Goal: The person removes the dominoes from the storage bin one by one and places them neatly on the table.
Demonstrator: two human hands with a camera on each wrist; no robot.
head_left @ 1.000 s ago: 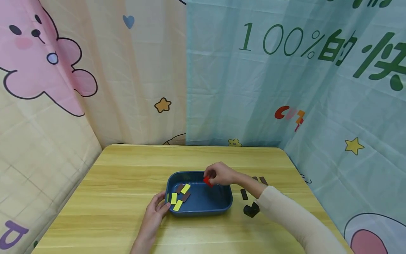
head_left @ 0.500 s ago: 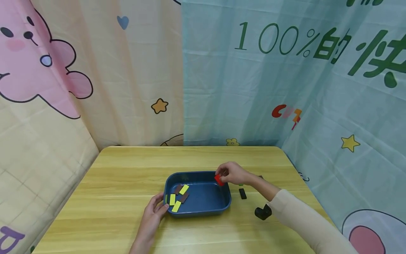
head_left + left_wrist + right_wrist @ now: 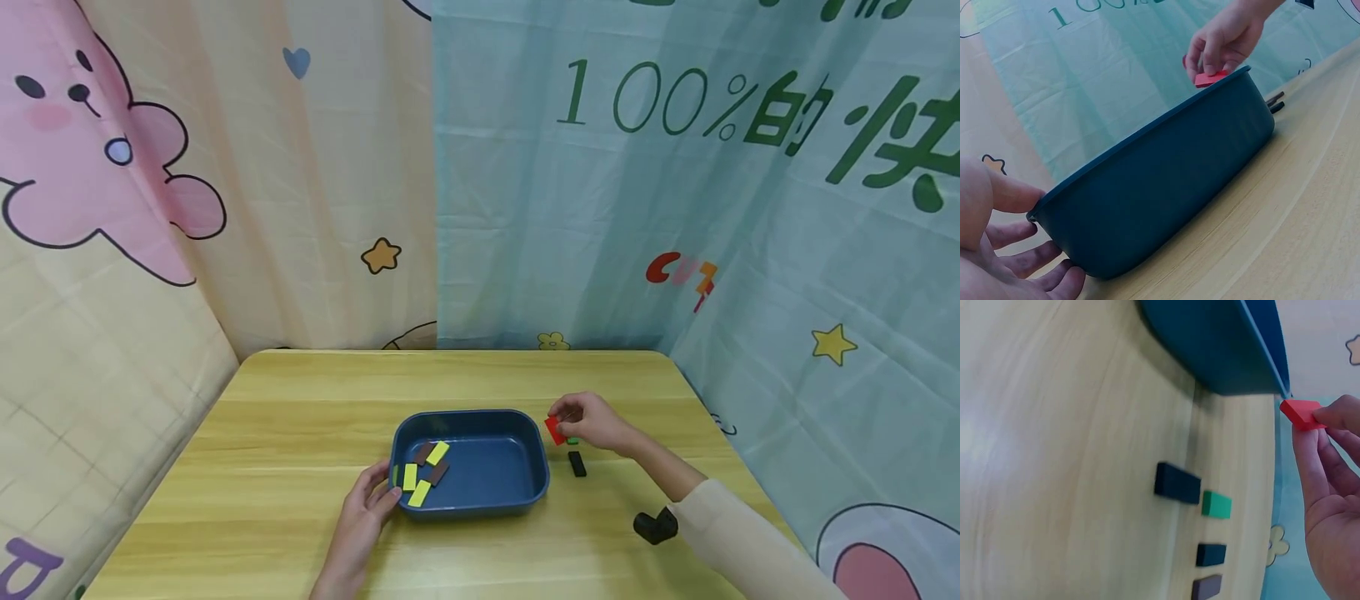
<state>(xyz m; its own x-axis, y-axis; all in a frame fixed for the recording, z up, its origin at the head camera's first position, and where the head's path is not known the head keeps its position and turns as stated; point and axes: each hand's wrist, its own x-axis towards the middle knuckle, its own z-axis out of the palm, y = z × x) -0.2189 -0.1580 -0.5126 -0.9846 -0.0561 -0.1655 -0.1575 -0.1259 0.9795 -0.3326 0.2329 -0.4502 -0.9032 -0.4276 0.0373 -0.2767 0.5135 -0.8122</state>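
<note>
A deep blue tray (image 3: 480,511) stands on the table, with several yellow and brown blocks such as the yellow block (image 3: 437,453) at its left end. My left hand (image 3: 362,508) holds the tray's left corner, thumb at the rim and fingers against the outer wall. Just beyond the tray's right rim, my right hand (image 3: 594,421) pinches a flat red block (image 3: 1302,415) between thumb and fingers, above the table. Below it lie a green block (image 3: 1217,504) and a black block (image 3: 1177,483). Farther along are another dark block (image 3: 1211,555) and a brownish block (image 3: 1207,587).
The wooden table (image 3: 247,467) reaches back to printed curtains (image 3: 517,208). A black device (image 3: 656,527) is at the right wrist, beside the pale sleeve (image 3: 742,533).
My right hand has carried the red block rightward, from over the tray's inside to past its right rim. The left hand stays at the tray's left corner.
</note>
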